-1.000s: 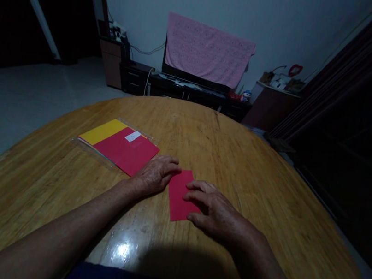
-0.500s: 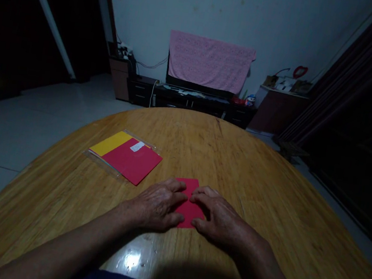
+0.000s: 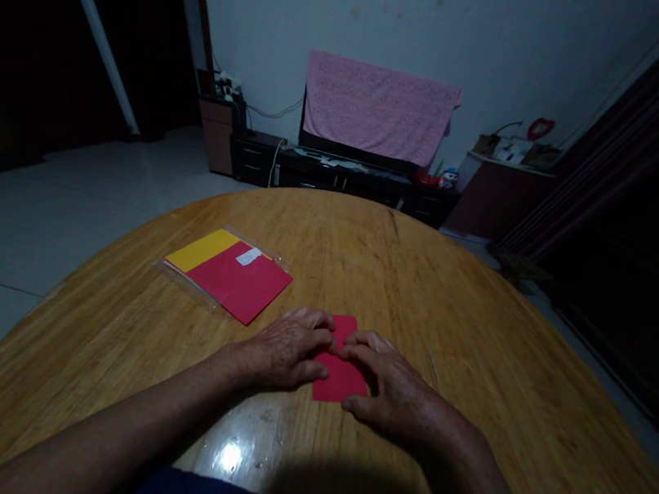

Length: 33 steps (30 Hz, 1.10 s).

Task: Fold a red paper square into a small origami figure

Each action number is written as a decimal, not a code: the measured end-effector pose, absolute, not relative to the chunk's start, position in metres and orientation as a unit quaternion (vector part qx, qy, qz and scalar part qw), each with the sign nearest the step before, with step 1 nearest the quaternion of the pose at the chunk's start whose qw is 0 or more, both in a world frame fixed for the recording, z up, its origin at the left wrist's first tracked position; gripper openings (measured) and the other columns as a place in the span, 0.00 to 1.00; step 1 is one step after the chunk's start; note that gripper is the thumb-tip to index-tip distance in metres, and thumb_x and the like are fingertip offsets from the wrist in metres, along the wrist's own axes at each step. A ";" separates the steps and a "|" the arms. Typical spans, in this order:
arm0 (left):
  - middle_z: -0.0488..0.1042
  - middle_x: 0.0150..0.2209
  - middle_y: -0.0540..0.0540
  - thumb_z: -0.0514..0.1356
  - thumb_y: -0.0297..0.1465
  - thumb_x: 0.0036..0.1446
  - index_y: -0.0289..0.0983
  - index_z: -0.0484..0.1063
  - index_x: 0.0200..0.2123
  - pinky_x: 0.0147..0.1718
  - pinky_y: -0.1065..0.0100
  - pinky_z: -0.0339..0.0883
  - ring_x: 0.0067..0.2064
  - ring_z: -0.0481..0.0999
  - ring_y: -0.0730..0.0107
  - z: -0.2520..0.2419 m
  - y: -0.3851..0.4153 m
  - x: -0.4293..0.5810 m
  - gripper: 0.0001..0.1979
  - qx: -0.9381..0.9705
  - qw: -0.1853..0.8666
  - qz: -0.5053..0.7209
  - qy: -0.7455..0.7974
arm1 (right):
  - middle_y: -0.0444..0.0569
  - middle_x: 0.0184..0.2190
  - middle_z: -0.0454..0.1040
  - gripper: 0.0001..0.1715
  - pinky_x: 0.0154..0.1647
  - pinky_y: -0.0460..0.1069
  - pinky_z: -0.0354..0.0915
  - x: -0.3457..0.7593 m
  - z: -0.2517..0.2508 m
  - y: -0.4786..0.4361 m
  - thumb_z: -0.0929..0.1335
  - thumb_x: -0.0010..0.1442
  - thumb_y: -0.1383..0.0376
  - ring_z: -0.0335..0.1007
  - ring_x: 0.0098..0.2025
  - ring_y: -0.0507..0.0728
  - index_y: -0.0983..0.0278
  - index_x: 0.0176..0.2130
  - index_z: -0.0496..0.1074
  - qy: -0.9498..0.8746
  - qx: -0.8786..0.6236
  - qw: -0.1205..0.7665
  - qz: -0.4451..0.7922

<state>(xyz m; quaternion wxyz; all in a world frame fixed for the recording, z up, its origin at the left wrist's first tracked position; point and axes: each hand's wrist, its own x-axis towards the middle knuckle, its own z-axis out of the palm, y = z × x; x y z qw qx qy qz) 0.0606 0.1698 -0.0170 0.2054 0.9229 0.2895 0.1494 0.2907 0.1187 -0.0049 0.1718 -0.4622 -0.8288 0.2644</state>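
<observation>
Resting on a red paper sheet (image 3: 341, 382) near the front edge of the wooden table (image 3: 439, 296), the left hand (image 3: 286, 348) and right hand (image 3: 395, 390) curl inward, fingers nearly meeting on top; whether they pinch it, I can't tell. A plastic packet (image 3: 226, 274) of red and yellow paper lies further toward the table's left edge.

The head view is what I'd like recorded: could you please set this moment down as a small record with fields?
left hand: fingers resting on the left part of a red paper sheet
right hand: fingers resting on the right part of the same sheet
sheet: lying on a wooden table, between the hands
nearby: yellow and red paper in a clear plastic sleeve, left of the hands, not touching them
rest: pink cloth hanging against the far wall
</observation>
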 end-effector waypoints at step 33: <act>0.66 0.58 0.43 0.62 0.36 0.57 0.42 0.72 0.46 0.58 0.53 0.57 0.60 0.63 0.58 -0.019 0.177 0.044 0.13 0.926 0.255 0.151 0.234 | 0.47 0.52 0.65 0.26 0.57 0.54 0.60 0.289 0.000 0.112 0.72 0.53 0.66 0.61 0.54 0.58 0.57 0.52 0.70 -0.851 -0.456 0.126 0.226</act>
